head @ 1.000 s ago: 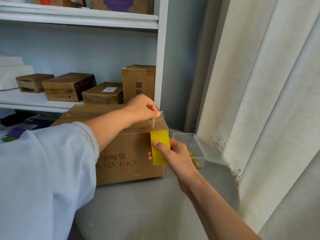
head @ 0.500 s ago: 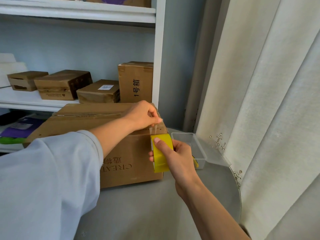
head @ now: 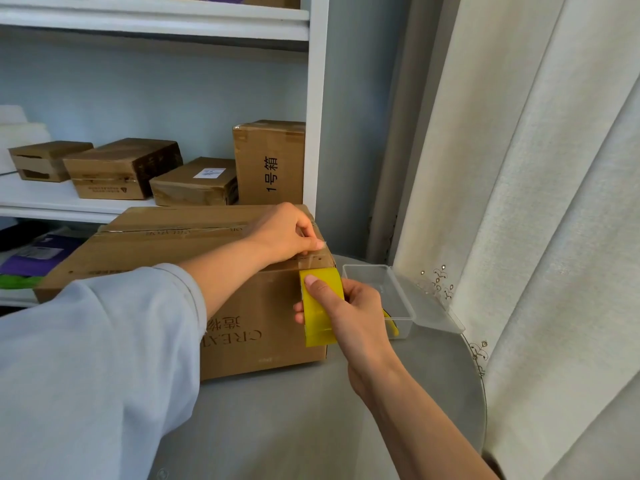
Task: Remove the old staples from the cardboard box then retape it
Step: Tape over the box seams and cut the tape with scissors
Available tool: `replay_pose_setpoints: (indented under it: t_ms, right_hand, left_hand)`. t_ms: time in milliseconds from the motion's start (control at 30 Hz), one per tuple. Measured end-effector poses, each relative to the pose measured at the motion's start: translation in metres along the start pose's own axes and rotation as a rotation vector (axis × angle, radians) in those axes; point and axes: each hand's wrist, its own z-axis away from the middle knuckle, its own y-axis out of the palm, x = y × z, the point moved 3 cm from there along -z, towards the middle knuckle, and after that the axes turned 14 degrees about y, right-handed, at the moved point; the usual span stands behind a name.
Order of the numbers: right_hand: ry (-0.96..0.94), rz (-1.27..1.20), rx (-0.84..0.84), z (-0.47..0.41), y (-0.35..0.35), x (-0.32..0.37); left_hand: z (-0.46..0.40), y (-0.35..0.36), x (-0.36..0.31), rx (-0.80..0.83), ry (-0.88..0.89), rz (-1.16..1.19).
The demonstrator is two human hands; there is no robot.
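Note:
A brown cardboard box point(head: 166, 244) with printed lettering on its front lies on a round grey table point(head: 311, 427). My left hand point(head: 287, 233) rests at the box's top right corner and pinches the free end of clear tape point(head: 317, 259) against the top edge. My right hand point(head: 349, 310) grips a yellow tape roll point(head: 320, 308) held against the box's right front corner, just below the left hand. The clear strip runs from the roll up to the pinched end.
A clear plastic container point(head: 381, 289) with its lid beside it stands right of the box, a yellow item partly hidden inside. White shelves point(head: 69, 199) behind carry several small cardboard boxes point(head: 194, 181). A cream curtain point(head: 536, 202) hangs at the right.
My left hand has lowered the tape end from above the corner onto the box's top edge. The right hand and roll have stayed at the corner.

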Motion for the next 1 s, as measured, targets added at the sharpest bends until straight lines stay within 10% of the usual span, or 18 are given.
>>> replay_pose_setpoints:
  t_ms: [1000]
  right_hand:
    - [0.002,-0.006,-0.03,0.003,-0.004,-0.003]
  left_hand:
    - [0.004,0.017,-0.002,-0.014,-0.009,-0.103]
